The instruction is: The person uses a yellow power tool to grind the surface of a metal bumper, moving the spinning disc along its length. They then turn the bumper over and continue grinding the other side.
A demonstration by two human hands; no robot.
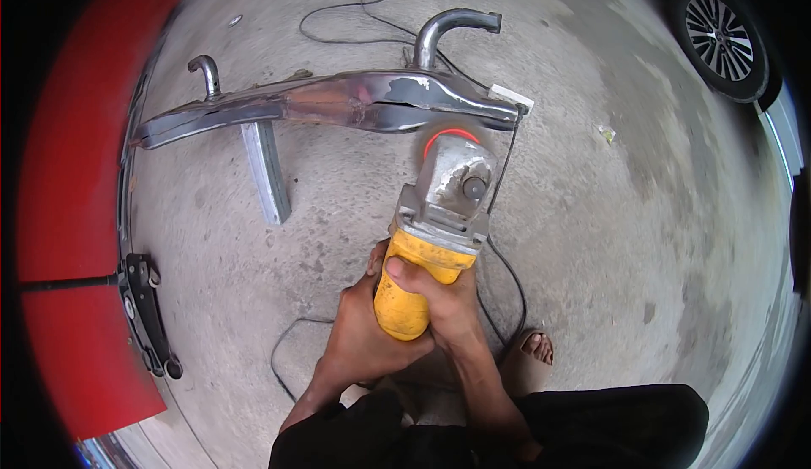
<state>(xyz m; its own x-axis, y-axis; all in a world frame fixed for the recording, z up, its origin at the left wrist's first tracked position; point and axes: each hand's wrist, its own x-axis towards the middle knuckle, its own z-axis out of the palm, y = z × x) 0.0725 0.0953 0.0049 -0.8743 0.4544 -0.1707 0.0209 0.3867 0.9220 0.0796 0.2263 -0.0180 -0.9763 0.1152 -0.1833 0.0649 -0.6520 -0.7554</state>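
Note:
Both my hands are wrapped round an angle grinder (pixel 454 177) with a scuffed grey metal head and a yellow body. My left hand (pixel 359 329) clasps the body from the left and below. My right hand (pixel 448 304) holds it from the right, its thumb lying across the yellow housing. A blurred disc with a red ring (pixel 452 133) shows at the front of the head. Its far edge comes right up to the near side of a long, dark, welded metal beam (pixel 317 101) near its right end. A gap runs along the beam there.
Two curved pipes (pixel 439 29) rise behind the beam. A square metal tube (pixel 266 173) props its left part; a white block (pixel 511 95) is at its right end. Black cable (pixel 507 270) crosses the concrete floor. Red panels (pixel 76 173) stand left, a car wheel (pixel 718 38) upper right.

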